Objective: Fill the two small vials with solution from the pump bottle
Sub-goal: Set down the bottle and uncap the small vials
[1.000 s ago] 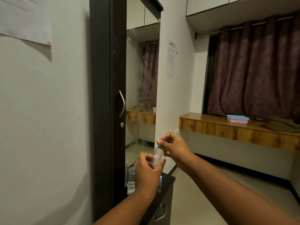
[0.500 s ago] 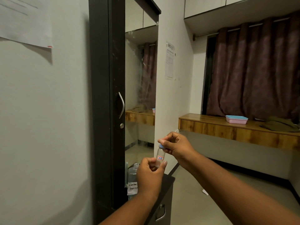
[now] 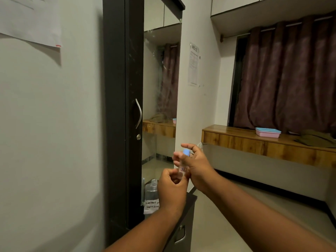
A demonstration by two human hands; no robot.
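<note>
A small clear vial [image 3: 182, 169] with a red-and-white label stands upright in the air in front of me. My left hand [image 3: 172, 190] pinches its lower end. My right hand [image 3: 197, 167] grips its blue cap [image 3: 186, 153] from the right, with the outer fingers spread. The vial is blurred, so I cannot tell whether the cap sits on it or is off. Below my left hand stands the clear solution bottle [image 3: 151, 196], with a handwritten white label reading "contact l... solution"; its top is partly behind my hand. No second vial is visible.
The bottle stands on a low dark cabinet [image 3: 190, 201] with a metal drawer handle. To the left is a dark wardrobe door [image 3: 125, 106] with a mirror panel. At the right, a wooden ledge [image 3: 254, 142] carries a pink and blue box [image 3: 267, 132].
Both hands with the vial have risen a little. My right hand has turned at the cap, and its fingers have spread out.
</note>
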